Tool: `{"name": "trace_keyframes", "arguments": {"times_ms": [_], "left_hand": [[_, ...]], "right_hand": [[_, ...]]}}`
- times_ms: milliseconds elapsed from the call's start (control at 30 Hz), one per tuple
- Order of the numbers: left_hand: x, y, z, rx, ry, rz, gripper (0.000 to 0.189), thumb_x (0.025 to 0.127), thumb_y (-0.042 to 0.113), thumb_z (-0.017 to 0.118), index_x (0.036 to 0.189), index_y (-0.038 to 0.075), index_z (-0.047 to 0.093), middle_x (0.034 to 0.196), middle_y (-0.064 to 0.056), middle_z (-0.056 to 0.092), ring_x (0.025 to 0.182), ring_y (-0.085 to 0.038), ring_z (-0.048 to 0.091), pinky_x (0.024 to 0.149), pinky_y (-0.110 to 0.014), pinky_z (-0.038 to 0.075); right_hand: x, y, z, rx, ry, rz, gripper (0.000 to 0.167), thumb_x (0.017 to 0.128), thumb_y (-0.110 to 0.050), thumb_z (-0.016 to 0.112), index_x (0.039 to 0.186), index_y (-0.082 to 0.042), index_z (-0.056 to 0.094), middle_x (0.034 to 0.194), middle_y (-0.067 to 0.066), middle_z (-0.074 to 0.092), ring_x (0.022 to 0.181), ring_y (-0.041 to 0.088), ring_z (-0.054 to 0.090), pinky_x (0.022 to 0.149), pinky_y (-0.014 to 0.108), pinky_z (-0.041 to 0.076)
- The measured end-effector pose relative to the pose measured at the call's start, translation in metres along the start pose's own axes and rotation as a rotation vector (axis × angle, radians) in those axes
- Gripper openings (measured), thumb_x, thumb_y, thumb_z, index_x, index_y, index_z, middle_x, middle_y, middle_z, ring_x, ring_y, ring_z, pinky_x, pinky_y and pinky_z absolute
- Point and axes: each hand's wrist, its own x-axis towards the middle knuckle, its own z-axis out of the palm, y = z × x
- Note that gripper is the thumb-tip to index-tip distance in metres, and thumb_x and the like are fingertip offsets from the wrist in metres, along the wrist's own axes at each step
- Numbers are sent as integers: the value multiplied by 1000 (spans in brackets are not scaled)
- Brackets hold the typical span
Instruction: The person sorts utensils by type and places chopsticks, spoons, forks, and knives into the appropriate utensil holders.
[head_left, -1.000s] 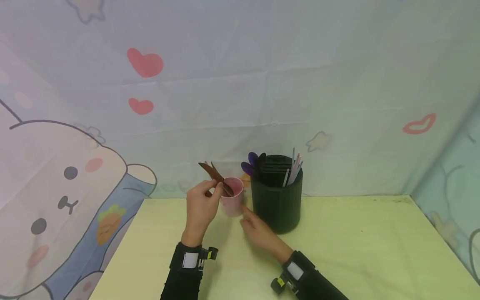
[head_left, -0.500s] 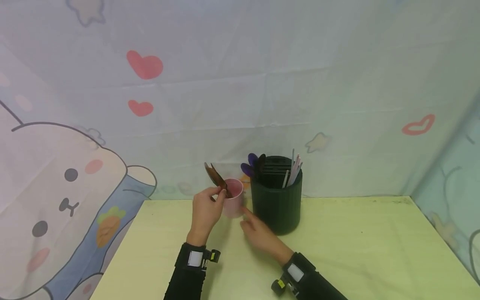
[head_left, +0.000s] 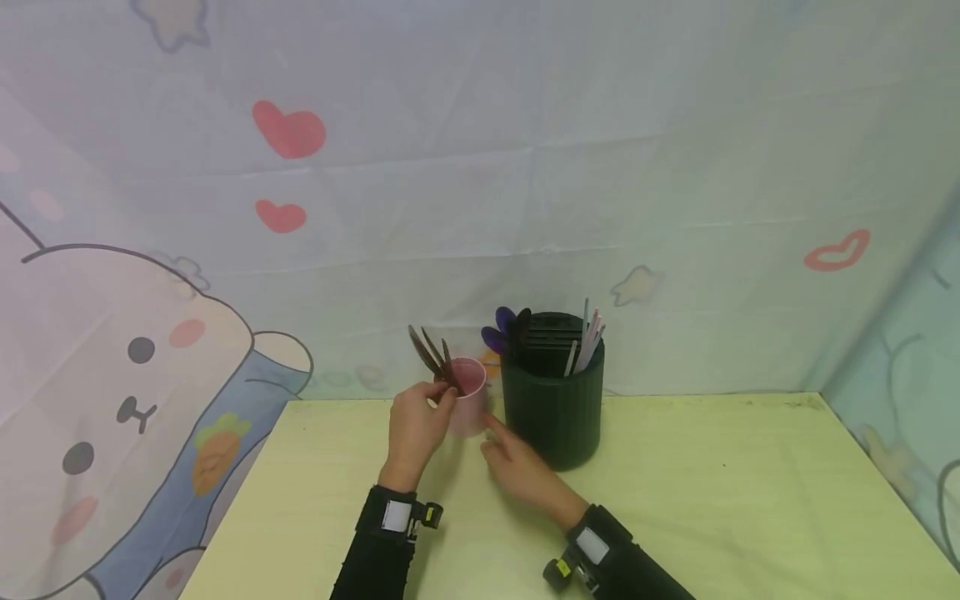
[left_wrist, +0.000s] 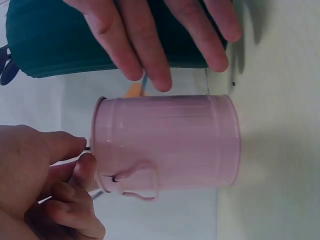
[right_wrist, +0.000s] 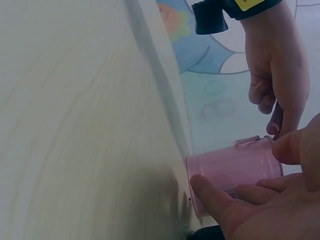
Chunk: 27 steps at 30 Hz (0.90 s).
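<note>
A small pink cup (head_left: pixel 468 418) with a wire-like handle stands upright at the back of the table, its handle showing in the left wrist view. Several thin brown knife-shaped utensils (head_left: pixel 426 354) lean out over its left rim, their lower ends hidden inside the cup. My left hand (head_left: pixel 416 429) pinches them between thumb and forefinger right at the rim. The right hand (head_left: pixel 525 473) lies low on the cup's right side with its fingers extended, the forefinger's tip at the wall near the base. In the right wrist view its fingers overlap the cup (right_wrist: pixel 235 167).
Close to the cup's right is a dark green utensil holder (head_left: pixel 552 425). Purple spoons (head_left: pixel 498 329), a black spoon (head_left: pixel 521 325) and pale sticks (head_left: pixel 590 342) rise from it. Behind the pale yellow table (head_left: pixel 720 500) hangs a printed cloth (head_left: pixel 465 208).
My left hand has moved slightly right and down, bringing the brown utensils to a steeper slant and fanning them apart. The right hand and the cup have stayed nearly still.
</note>
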Motion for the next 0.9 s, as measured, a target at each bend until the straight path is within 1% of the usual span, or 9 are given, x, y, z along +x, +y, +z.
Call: {"name": "trace_keyframes", "arguments": {"times_ms": [167,267,400,533,633,667,767,833,900], "left_hand": [[-1,4,-4,-20,23,1,18,103,23,75,102,9,87,89,-7,80,75,-18,68,61,-27,48],[-2,8,-5,-25,25,13,19,104,24,74,97,10,84,85,-3,77,74,-16,66,61,-26,47],[-4,17,-8,-25,-47,64,21,106,24,72,95,11,84,81,0,74,65,-9,58,55,-24,44],[-8,28,-11,-9,-144,105,20,107,24,72,102,10,85,82,0,77,59,-6,56,53,-24,46],[-11,35,-13,4,-183,113,20,107,23,72,108,8,85,85,-1,78,61,-5,58,55,-24,49],[-13,38,-14,10,-190,113,20,107,23,72,110,8,85,86,-1,79,62,-5,58,56,-23,49],[-17,48,-18,30,-189,143,21,107,22,71,112,8,85,87,-1,79,64,-5,59,58,-23,50],[-20,55,-22,55,-163,174,20,106,24,72,110,10,86,86,0,79,64,-5,60,59,-23,50],[-24,63,-27,76,-123,204,19,106,25,73,107,12,86,84,1,79,64,-6,60,59,-24,50]], "right_hand": [[-6,-12,-4,-2,-4,10,60,114,-22,50,170,-3,38,173,23,45,153,46,54,131,62,38],[-8,-17,-9,-18,-14,3,58,116,-21,51,169,-2,40,171,24,48,149,45,59,128,62,42],[-11,-23,-18,-56,-59,-25,52,116,-19,50,164,2,47,163,27,57,142,45,64,121,62,50],[-15,-34,-33,-85,-139,-75,44,117,-18,49,153,6,59,146,27,70,123,42,74,103,47,63],[-20,-46,-47,-62,-197,-93,41,118,-18,50,148,6,64,136,27,75,113,41,78,93,36,66],[-23,-51,-52,-52,-217,-92,40,118,-19,50,147,5,65,134,27,76,112,42,79,91,36,67],[-35,-66,-71,-86,-274,-98,40,118,-22,50,143,2,68,131,23,78,113,41,79,91,37,67],[-43,-75,-86,-163,-295,-111,39,119,-26,50,139,-2,73,127,16,81,110,34,80,90,37,66],[-52,-81,-102,-250,-284,-132,36,118,-30,51,128,-9,78,115,5,82,100,22,79,86,33,63]]}}
